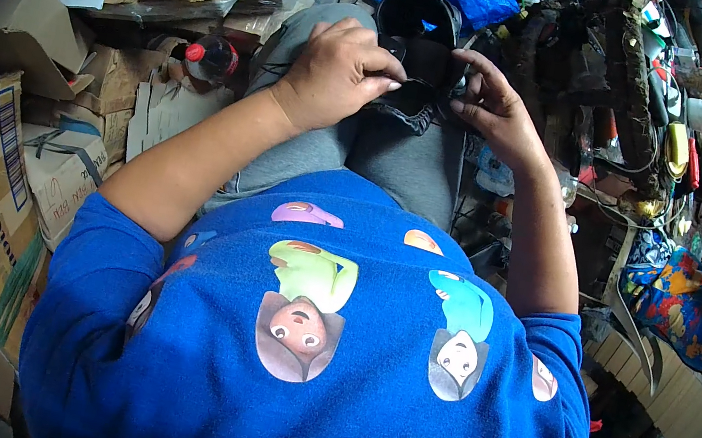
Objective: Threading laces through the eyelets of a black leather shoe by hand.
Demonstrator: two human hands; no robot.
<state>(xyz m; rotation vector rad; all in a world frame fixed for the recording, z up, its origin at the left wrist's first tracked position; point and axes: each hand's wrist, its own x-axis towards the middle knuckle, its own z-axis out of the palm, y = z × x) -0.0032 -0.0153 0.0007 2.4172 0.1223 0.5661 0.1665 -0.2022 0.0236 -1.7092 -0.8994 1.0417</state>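
Fingers of your left hand (339, 69) pinch together over the dark item (429, 60) at your lap (413, 155), their hold hard to tell; your right hand's (502, 119) stand parted beside it. Poorly steadied, it could tip under a sharp tug.

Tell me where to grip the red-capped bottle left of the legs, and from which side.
Probably by the neck end of the red-capped bottle, coming from above with the left hand: the cap is uncovered and points leftward, away from the left leg, while cardboard lies close by.
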